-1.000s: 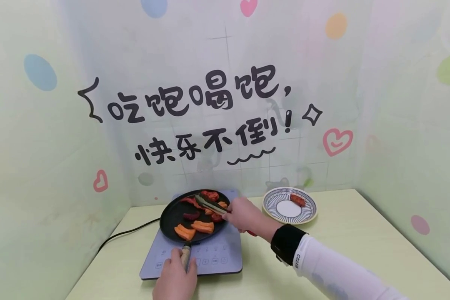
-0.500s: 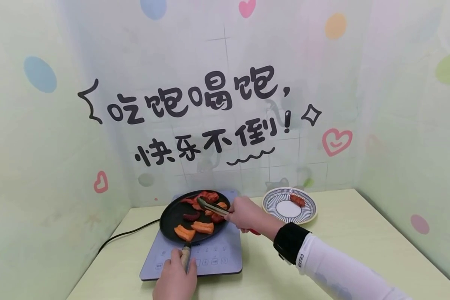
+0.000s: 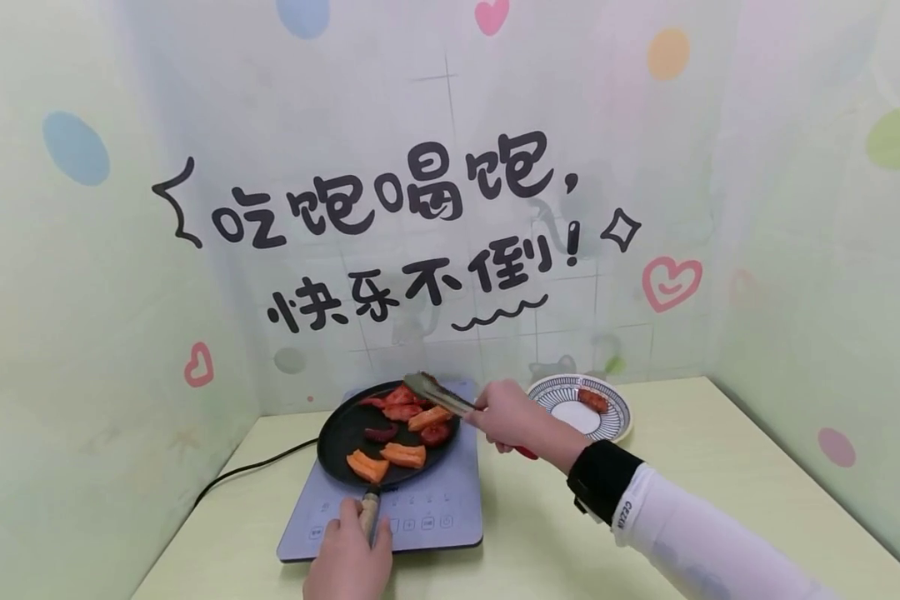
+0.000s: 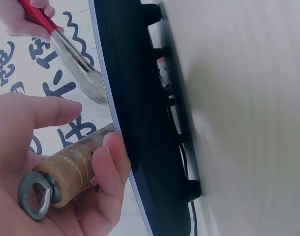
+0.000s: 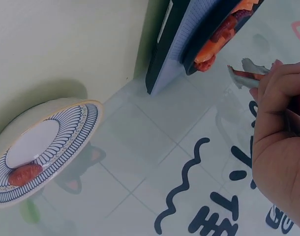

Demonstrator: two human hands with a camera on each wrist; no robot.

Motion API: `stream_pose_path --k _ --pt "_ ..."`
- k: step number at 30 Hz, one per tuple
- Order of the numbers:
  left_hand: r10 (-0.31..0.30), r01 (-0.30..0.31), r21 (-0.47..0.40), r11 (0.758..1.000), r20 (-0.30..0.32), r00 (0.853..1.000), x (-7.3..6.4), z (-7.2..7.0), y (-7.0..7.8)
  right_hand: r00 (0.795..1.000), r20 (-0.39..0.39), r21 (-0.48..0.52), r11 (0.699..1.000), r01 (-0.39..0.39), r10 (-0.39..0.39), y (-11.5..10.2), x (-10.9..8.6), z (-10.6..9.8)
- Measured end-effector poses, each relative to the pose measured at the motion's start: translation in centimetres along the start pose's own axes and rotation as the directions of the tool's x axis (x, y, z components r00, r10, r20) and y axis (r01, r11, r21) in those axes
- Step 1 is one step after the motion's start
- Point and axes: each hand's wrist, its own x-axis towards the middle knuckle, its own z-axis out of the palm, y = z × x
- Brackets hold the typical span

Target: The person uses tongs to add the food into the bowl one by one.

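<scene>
My left hand (image 3: 348,562) holds the wooden handle (image 3: 370,511) of a black frying pan (image 3: 336,450). In the left wrist view, fingers curl under that handle (image 4: 74,169), with its metal ring at the end. My right hand (image 3: 516,417) grips red-handled metal tongs (image 3: 450,400), their tips raised over the pan's far right rim. A reddish-brown bit shows between the tips in the right wrist view; whether it is food, I cannot tell. Orange pieces (image 3: 403,455), red pieces (image 3: 401,412) and a dark red curved piece (image 3: 381,434) lie in the pan.
Under the pan is a flat induction cooker (image 3: 420,540), its black cord (image 3: 258,458) running left. A patterned plate (image 3: 551,392) with one browned sausage-like piece (image 3: 592,401) stands right, on the pale table (image 3: 570,533). Printed walls close in the back and sides.
The tongs have lifted from the food in the pan and moved up and right with my right hand. My left hand stays on the pan handle.
</scene>
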Motion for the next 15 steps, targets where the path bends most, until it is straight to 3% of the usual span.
stream_pose_path --k 8,15 --pt "0.002 -0.002 0.000 1.000 0.004 1.000 0.0 0.2 0.0 0.997 -0.058 0.201 0.979 -0.030 0.043 3.1 -1.0 -3.2" --pt "0.011 -0.010 0.005 1.000 -0.006 1.000 0.1 0.1 -0.1 0.995 -0.044 0.373 0.926 -0.065 0.088 6.3 -3.0 -5.1"
